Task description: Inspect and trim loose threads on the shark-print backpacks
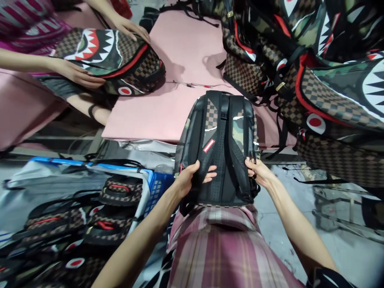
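A black backpack point(220, 160) with checkered and camouflage panels stands against the table edge in front of me, its back and shoulder straps towards me. My left hand point(192, 176) is closed around the left shoulder strap point(205, 156), thumb on top and fingertips showing at its inner side. At the other side, my right hand point(258, 170) pinches the outer edge of the right shoulder strap point(240, 160). A small red label with a white outline point(209, 146) sits on the left strap. The front of the backpack faces away and is hidden.
A pink table point(144, 116) lies ahead, with thin pens or tools point(192, 85) on it. Shark-mouth backpacks point(339, 96) pile up at right. Across the table a person's hands hold another backpack point(132, 64). A blue crate point(153, 192) of small checkered bags stands at left.
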{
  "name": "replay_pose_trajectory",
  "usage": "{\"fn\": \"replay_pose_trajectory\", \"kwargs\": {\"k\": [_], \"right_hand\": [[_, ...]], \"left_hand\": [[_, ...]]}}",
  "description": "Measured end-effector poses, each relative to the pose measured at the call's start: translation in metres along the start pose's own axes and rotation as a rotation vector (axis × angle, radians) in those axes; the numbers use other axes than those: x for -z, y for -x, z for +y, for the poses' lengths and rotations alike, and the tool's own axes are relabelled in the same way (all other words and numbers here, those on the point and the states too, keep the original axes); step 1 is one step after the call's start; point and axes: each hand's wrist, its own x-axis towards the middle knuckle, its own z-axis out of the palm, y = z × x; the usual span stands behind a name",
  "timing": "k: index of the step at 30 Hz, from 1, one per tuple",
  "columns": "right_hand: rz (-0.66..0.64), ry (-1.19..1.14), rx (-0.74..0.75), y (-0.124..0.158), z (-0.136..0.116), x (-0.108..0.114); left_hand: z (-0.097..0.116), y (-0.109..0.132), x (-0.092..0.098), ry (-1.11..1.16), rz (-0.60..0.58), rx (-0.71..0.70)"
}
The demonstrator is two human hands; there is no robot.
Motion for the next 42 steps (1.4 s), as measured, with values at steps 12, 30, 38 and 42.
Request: {"fn": "replay_pose_trajectory", "kwargs": {"k": [12,30,38,42], "right_hand": [[0.008,-0.134,-0.052,-0.01,-0.005,0.0],[0.034,-0.177,-0.029,-0.008,-0.004,-0.001],[0.272,-0.247,0.296,-0.056,-0.086,0.011],[0.223,-0.324,0.32,-0.095,-0.112,0.019]], "left_hand": [[0.006,-0.004,0.002,0.054,0.053,0.063],[0.019,0.002,-0.016,0.066,0.053,0.075],[0.128,-0.035,-0.021,-0.52,0.48,-0.776],[0.204,-0.109,-0.064,-0.77,0.44,-0.939]]}}
